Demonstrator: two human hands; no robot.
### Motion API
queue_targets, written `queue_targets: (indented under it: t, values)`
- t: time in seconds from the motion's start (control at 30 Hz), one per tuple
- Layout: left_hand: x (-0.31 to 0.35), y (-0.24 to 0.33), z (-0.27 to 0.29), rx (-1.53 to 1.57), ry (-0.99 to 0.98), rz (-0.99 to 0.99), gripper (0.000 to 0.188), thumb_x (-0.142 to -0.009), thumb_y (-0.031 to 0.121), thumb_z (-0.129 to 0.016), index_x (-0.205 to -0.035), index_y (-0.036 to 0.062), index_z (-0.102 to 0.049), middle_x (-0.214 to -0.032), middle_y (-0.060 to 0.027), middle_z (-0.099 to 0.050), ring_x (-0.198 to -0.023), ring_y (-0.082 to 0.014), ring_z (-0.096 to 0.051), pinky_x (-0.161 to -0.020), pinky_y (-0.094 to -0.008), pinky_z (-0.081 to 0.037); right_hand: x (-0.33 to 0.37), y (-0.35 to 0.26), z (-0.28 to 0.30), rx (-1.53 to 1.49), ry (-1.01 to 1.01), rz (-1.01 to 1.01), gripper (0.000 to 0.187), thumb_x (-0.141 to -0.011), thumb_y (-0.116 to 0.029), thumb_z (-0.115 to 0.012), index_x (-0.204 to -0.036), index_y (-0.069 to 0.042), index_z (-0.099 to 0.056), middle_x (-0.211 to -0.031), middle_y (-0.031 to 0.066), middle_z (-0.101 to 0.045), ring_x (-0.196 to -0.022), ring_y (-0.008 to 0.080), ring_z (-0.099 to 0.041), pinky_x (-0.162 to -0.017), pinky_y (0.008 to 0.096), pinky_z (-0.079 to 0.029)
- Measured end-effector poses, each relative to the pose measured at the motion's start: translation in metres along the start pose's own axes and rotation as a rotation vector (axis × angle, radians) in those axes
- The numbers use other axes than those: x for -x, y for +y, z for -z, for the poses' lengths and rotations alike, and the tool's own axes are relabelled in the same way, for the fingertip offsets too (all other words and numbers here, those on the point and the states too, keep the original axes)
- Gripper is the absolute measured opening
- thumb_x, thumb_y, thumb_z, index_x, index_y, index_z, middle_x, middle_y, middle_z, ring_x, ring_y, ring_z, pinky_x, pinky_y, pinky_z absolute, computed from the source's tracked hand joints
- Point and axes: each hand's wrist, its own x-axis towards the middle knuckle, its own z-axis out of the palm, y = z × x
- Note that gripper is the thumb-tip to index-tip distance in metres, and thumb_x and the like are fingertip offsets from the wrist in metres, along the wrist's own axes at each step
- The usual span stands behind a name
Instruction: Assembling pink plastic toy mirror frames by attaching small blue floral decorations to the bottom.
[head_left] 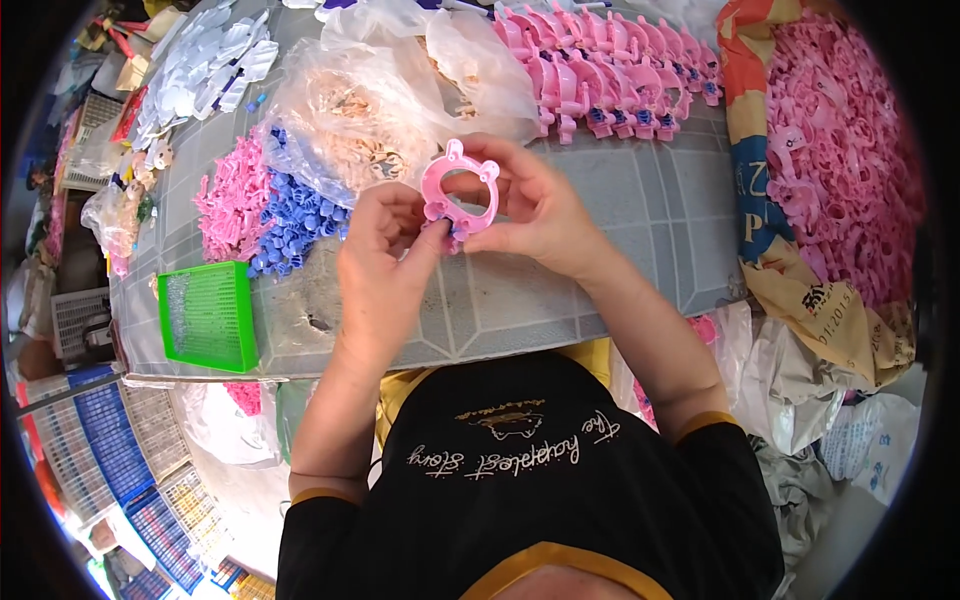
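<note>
Both hands hold a pink plastic ring with two small ear-like knobs (469, 221), raised over the near part of the table. My left hand (378, 262) is closed at its lower left side, the thumb pressed by a small dark blue piece (446, 229) on the ring's lower edge. Around the right side my right hand (540, 212) is curled, with the thumb under the rim and fingers behind it. Nearest to the left hand lies a heap of small blue plastic parts (296, 222), beside a heap of small pink parts (235, 200).
Beyond the hands is a clear bag of beige parts (350, 125). Rows of pink pieces with blue bits (620, 75) lie at the far right. A large sack of pink parts (835, 160) stands at right. A green basket (208, 315) sits at the near left edge; white parts (205, 70) lie far left.
</note>
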Motion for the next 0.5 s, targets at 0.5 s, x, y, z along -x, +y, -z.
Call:
queue_targets:
  t: [0.5]
  values:
    - [-0.101,-0.042,0.057,-1.051,0.151,-0.602,0.018,-0.084,0.007,-0.073,-0.101,0.0082,-0.077,-0.096,-0.0115,-0.071,-0.091,-0.0335,-0.066,-0.081,-0.044,-0.053,-0.006,-0.004,0.007,-0.428,0.164,-0.147,0.055,-0.104,-0.008,-0.057,-0.156,-0.012,-0.039,-0.141,0.0133,-0.059,-0.126,0.0336,-0.063,-0.108,0.0502,-0.054]
